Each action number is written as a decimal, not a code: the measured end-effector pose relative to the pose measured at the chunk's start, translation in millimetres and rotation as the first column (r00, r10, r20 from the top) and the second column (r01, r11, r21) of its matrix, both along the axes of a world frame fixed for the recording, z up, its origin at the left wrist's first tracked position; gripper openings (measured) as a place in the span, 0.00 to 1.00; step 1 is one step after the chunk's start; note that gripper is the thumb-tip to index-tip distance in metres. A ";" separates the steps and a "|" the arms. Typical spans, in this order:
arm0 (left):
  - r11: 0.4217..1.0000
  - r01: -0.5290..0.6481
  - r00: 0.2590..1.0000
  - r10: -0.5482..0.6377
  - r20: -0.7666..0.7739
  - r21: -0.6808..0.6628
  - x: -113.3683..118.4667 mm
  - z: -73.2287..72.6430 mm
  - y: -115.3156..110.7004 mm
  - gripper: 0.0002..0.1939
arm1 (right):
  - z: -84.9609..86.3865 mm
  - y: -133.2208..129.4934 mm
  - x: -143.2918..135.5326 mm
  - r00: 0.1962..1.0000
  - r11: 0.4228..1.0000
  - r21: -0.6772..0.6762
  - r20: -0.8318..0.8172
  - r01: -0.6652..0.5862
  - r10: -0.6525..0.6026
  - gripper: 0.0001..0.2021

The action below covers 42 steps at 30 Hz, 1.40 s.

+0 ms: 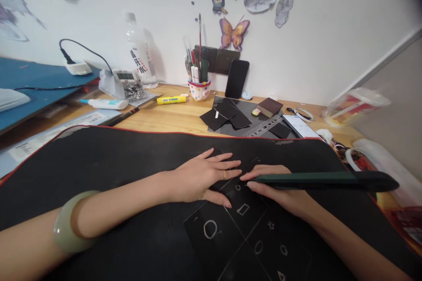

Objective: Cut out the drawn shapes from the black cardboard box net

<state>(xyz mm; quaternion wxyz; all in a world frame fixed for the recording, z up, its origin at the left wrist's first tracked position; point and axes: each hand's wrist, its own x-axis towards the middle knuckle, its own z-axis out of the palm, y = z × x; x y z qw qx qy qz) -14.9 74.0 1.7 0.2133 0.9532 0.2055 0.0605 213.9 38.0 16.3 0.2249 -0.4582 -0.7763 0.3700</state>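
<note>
My left hand (203,176) lies flat, fingers spread, pressing on a black sheet (240,232) marked with cut-out shapes: circles, a rectangle, a star. A ring is on one finger and a pale green bangle (67,224) circles that wrist. My right hand (280,191) grips a long dark green tool (326,180) that points left, its tip resting on the sheet just beside my left fingertips. The sheet lies on a large black desk mat (99,162) with a red edge.
Behind the mat sit loose black squares (226,116), a stencil ruler (267,126), a phone (300,126), a leaning phone (236,79), a pen cup (198,88), a yellow marker (171,99), a water bottle (140,57) and a blue board (33,83) at left.
</note>
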 end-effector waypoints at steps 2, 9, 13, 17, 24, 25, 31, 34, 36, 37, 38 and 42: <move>1.000 -0.001 1.000 0.001 -0.003 0.001 -0.1 -0.2 0.2 0.36 | 0.0 -0.4 -0.6 1.000 1.000 0.005 0.000 0.013 -0.013 0.08; 1.000 -0.003 1.000 0.003 -0.010 0.021 0.5 0.9 0.6 0.35 | -1.0 -4.1 1.8 0.997 0.998 0.008 0.044 0.065 -0.065 0.08; 1.000 0.001 1.000 -0.002 0.007 0.031 0.2 0.2 0.6 0.35 | -1.7 -5.6 -0.5 0.996 0.994 0.075 0.048 0.075 -0.078 0.07; 0.998 0.004 1.000 -0.005 0.017 0.057 0.1 -1.8 0.3 0.36 | 0.9 -8.4 -7.0 0.991 0.984 0.140 0.061 0.113 -0.123 0.07; 0.988 -0.025 0.999 0.019 0.040 0.150 5.1 0.3 0.7 0.33 | 19.8 -1.6 -9.4 0.990 0.994 0.090 0.134 -0.056 0.043 0.08; 0.987 -0.036 0.998 0.027 0.056 0.159 6.4 2.2 1.7 0.31 | 22.3 0.2 -9.1 0.989 0.994 0.064 0.126 -0.087 0.079 0.08; 0.983 -0.135 0.987 0.123 0.099 0.126 9.3 13.8 8.5 0.13 | 24.6 5.8 -8.0 0.988 0.992 -0.011 0.087 -0.128 0.129 0.09; 0.980 -0.176 0.980 0.165 0.111 0.097 5.8 13.9 6.0 0.09 | 22.5 8.2 -6.1 0.984 0.986 -0.017 0.064 -0.166 0.167 0.10; 0.977 -0.200 0.975 0.191 0.116 0.075 3.0 12.8 2.1 0.08 | 21.9 11.0 -4.5 0.976 0.979 -0.010 0.073 -0.203 0.204 0.10; 0.974 -0.216 0.971 0.207 0.119 0.070 1.9 12.3 0.0 0.08 | 21.8 12.5 -3.7 0.972 0.975 -0.005 0.080 -0.221 0.221 0.10; 0.969 -0.235 0.966 0.226 0.122 0.069 1.2 11.9 -1.8 0.08 | 21.7 14.0 -2.9 0.968 0.972 -0.002 0.085 -0.237 0.236 0.10; 0.974 -0.215 0.967 0.203 0.151 0.068 3.3 10.1 -3.6 0.13 | 19.1 17.7 0.3 0.959 0.962 -0.015 0.077 -0.273 0.273 0.11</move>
